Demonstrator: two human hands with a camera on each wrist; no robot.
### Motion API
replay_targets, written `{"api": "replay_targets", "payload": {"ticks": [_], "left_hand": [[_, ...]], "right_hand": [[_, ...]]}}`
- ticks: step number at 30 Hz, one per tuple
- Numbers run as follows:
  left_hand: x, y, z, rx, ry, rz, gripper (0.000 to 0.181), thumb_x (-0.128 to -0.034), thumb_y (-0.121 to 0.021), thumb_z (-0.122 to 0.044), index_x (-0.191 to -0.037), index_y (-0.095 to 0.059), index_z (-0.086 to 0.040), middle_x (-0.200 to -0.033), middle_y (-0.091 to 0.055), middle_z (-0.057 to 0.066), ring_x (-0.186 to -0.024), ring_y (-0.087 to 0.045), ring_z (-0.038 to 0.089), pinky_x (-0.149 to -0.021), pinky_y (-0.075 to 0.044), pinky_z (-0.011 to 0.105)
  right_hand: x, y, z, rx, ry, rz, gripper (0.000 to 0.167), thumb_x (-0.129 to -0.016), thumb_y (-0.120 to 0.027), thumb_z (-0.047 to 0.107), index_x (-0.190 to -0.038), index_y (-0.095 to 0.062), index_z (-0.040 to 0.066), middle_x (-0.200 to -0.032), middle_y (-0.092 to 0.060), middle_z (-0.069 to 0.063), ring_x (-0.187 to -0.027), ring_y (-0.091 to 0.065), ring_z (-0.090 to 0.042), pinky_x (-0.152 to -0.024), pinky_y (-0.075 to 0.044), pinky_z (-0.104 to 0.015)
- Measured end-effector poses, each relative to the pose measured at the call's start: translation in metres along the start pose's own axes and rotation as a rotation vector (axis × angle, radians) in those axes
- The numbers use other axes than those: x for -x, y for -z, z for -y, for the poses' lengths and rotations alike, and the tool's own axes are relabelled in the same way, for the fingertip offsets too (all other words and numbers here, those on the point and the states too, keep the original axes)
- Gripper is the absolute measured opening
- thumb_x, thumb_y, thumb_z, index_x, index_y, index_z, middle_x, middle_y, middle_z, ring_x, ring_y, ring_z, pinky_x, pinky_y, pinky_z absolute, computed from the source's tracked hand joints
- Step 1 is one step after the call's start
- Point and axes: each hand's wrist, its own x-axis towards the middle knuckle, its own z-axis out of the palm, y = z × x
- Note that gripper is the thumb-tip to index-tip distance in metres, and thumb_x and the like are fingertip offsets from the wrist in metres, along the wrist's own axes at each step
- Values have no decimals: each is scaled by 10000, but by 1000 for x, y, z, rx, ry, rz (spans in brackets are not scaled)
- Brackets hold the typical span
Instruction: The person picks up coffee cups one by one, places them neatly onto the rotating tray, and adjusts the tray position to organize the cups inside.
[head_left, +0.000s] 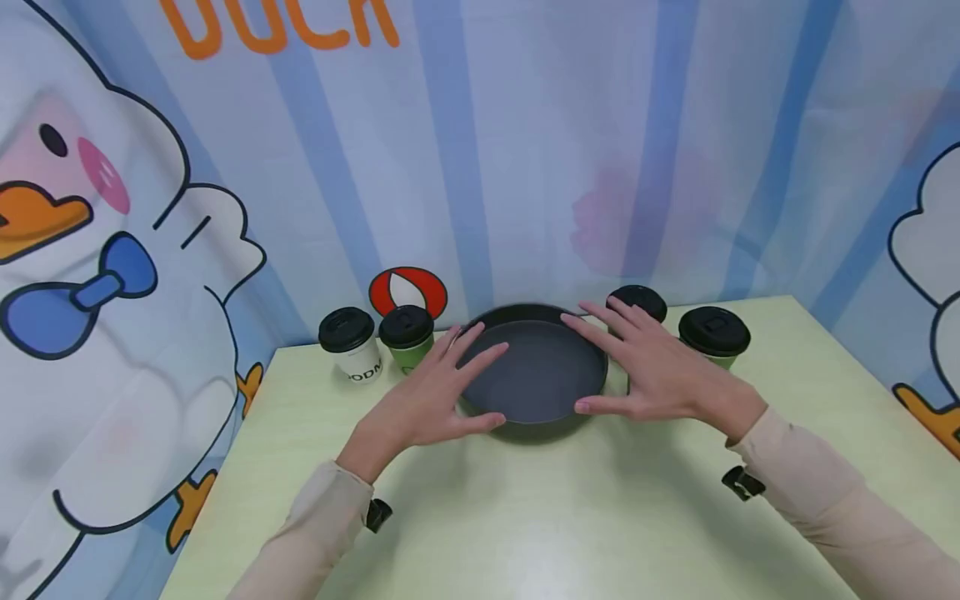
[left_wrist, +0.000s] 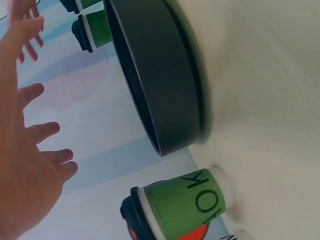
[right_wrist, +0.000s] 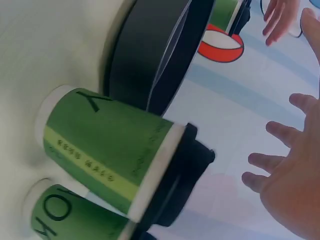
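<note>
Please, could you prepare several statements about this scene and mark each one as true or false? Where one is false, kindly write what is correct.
1. The round pan rests on the table. True.
2. The pan is being lifted by hand. False: the left grip and the right grip are near it, but hold nothing.
3. In the head view, two lidded cups stand to the right of the pan. True.
4. All the cups are green. False: the leftmost cup in the head view is white.
5. A duck is drawn on the backdrop. True.
</note>
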Motion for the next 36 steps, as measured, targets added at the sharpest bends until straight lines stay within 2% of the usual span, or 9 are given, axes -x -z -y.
{"api": "replay_targets", "payload": {"ticks": [4,8,12,16,21,26,28,30,36], "left_hand": [[4,-6,9,172,93,-27,835,-947,-570,-711,-1646,-243,-393,-1724,-132,13,-1561,-167,333,-1180,-332,626],[10,-20,20,359,211,-74,799,-964,-564,-689,-1639,-268,-379,-1702,-195,-11,-1531,-262,279,-1168,-340,638],[16,-36,29,560,307,-159,747,-1011,-583,-572,-1625,-336,-227,-1653,-319,43,-1480,-365,327,-1177,-360,590],[19,-52,35,743,450,-225,723,-1030,-584,-521,-1588,-390,-104,-1599,-416,119,-1399,-479,390,-1127,-448,537],[14,-71,38,1014,638,-228,735,-1040,-583,-494,-1573,-384,-29,-1542,-458,210,-1314,-564,391,-1079,-505,487],[3,-84,39,1332,736,-307,633,-1081,-545,-322,-1526,-371,93,-1453,-492,293,-1261,-603,390,-1066,-516,441],[0,-87,39,1395,758,-336,589,-1085,-536,-276,-1487,-398,132,-1387,-533,303,-1205,-639,357,-1046,-530,426],[-3,-90,39,1416,780,-349,560,-1079,-549,-254,-1448,-435,152,-1311,-581,288,-1134,-669,300,-1018,-549,399],[-7,-95,39,1383,825,-360,507,-1063,-584,-237,-1383,-514,149,-1152,-632,196,-975,-686,189,-946,-588,341]], "right_hand": [[4,-4,-13,-62,-33,-23,982,-880,-720,660,-1656,-258,276,-1672,-273,-138,-1515,-247,-440,-1153,-295,-703],[15,-15,-24,-142,-128,-53,986,-875,-758,613,-1655,-259,275,-1670,-265,-141,-1515,-258,-403,-1151,-314,-681],[25,-26,-30,-184,-218,-96,980,-877,-772,583,-1648,-289,220,-1660,-283,-157,-1493,-286,-431,-1131,-314,-706],[30,-34,-31,-200,-264,-154,957,-880,-775,563,-1626,-338,152,-1637,-321,-181,-1468,-309,-461,-1109,-315,-732],[33,-39,-32,-194,-298,-240,920,-876,-798,505,-1597,-383,112,-1594,-360,-249,-1441,-328,-496,-1086,-331,-746],[35,-44,-33,-193,-332,-309,845,-887,-803,444,-1556,-439,78,-1552,-398,-253,-1408,-350,-506,-1073,-349,-728],[36,-47,-34,-187,-334,-347,802,-890,-811,391,-1529,-465,52,-1526,-419,-260,-1388,-366,-514,-1069,-352,-724],[36,-50,-35,-180,-337,-383,759,-889,-819,328,-1500,-488,25,-1490,-440,-282,-1357,-386,-535,-1054,-359,-730],[39,-56,-35,-155,-337,-422,702,-874,-842,225,-1444,-522,-32,-1409,-472,-328,-1271,-438,-571,-1015,-388,-734]]}}
